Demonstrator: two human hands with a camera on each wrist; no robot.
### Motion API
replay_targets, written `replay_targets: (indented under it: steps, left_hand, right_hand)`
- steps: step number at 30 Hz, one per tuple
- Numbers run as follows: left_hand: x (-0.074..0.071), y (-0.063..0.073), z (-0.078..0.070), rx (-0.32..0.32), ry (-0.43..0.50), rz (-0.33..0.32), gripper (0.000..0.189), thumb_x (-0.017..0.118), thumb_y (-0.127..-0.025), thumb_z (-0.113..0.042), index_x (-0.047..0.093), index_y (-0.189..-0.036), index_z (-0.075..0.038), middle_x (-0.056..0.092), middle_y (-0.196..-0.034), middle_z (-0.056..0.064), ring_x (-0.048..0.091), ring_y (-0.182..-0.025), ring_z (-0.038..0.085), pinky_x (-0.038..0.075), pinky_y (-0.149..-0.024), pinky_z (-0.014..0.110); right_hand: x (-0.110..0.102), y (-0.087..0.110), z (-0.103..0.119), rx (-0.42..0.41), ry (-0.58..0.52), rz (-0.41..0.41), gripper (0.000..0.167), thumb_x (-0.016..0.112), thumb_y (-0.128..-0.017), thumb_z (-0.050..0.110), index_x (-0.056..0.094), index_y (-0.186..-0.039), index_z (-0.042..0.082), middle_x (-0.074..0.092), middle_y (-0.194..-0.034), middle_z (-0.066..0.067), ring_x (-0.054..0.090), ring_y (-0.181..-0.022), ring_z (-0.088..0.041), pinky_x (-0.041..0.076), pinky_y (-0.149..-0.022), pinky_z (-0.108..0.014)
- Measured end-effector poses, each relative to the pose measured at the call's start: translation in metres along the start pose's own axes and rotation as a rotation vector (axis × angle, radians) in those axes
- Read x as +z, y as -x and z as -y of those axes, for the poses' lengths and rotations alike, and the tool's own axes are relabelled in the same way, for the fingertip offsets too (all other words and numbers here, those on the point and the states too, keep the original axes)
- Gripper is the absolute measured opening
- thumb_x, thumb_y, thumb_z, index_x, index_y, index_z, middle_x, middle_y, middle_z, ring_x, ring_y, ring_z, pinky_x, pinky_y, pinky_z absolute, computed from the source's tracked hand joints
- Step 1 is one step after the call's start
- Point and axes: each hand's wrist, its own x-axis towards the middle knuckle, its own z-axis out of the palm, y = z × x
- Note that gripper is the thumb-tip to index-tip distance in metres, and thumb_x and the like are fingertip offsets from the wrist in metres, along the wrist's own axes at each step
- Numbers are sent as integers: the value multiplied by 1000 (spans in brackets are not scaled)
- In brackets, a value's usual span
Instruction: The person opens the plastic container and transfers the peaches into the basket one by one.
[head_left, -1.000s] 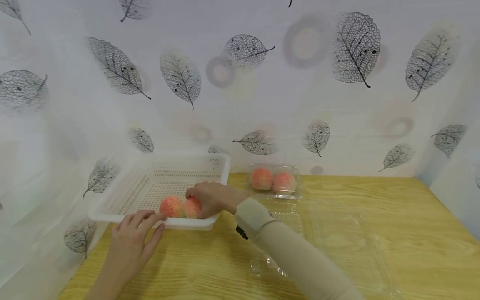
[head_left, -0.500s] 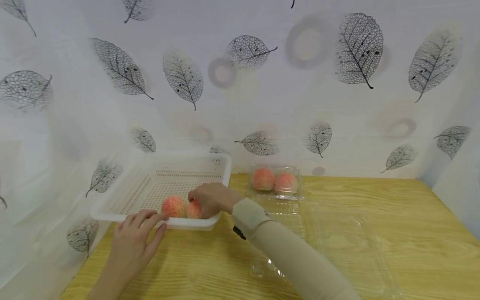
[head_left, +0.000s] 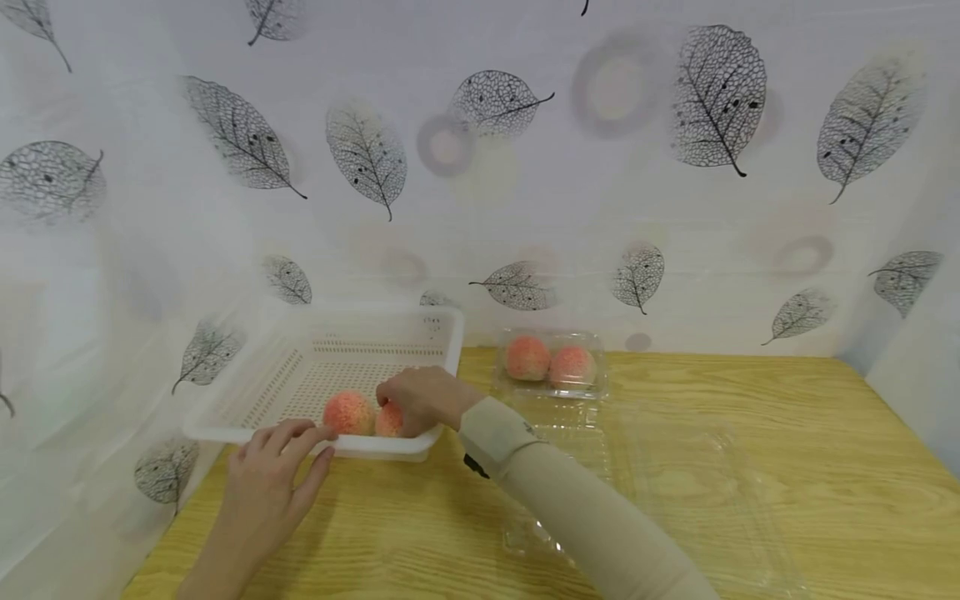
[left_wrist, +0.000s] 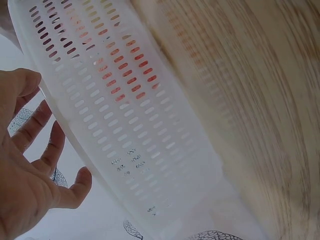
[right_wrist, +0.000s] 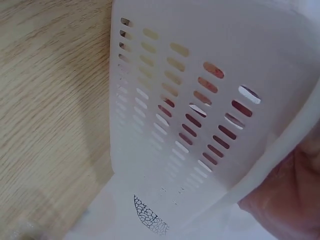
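Two pink-red peaches sit against the near wall of a white slotted plastic basket (head_left: 375,447). The left peach (head_left: 348,412) is uncovered; the right peach (head_left: 389,419) is partly hidden by my right hand (head_left: 422,398), which reaches over the basket's right corner and grips it with curled fingers. My left hand (head_left: 262,483) rests its fingertips on the near rim, fingers loosely bent, holding nothing. In the left wrist view, the left hand (left_wrist: 35,160) lies along the rim. The right wrist view shows only part of the right hand (right_wrist: 290,195) behind the rim.
A clear plastic box (head_left: 551,392) holding two peaches stands at the back of the wooden table (head_left: 420,533). An open clear container (head_left: 697,500) lies right of centre, partly under my right sleeve. A leaf-patterned curtain (head_left: 480,208) encloses the back and sides.
The head view has shifted slightly. Both hands keep practically the same places, the left at the rim and the right at the peach.
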Motion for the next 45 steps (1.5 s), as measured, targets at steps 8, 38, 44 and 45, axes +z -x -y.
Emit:
replay_targets:
  steps: [8,38,44,45]
  left_hand:
    - [0,-1,-2,-6,7,11,30,84,-78,-11,75,-105,-22,70,-105,4,64,-95,39,47,-71,67]
    - [2,1,2,21,14,-7,29,83,-77,-10,75,-104,-19,71,-102,5,65,-91,39,49,-67,65]
    - [1,1,2,20,20,-24,30,84,-77,-10,76,-104,-20,71,-102,4,65,-91,39,48,-68,66]
    - [1,1,2,23,19,-27,30,84,-77,-10,76,-104,-20,71,-102,5,66,-91,39,48,-68,66]
  right_hand:
    - [-3,0,-2,-36,-12,32,38,75,-88,19,66,-125,22,69,-121,7,60,-98,-9,51,-80,-27]
    - [-42,89,-13,-219,-72,-205,29,68,-98,20,68,-125,9,69,-119,-7,66,-100,-18,55,-89,-31]
    - [-38,113,-19,-205,-65,-255,25,69,-97,19,70,-121,11,69,-118,-4,66,-96,-16,56,-85,-30]
    - [-38,117,-21,-188,-65,-260,24,68,-97,19,70,-120,12,69,-117,-3,66,-94,-15,56,-81,-29]
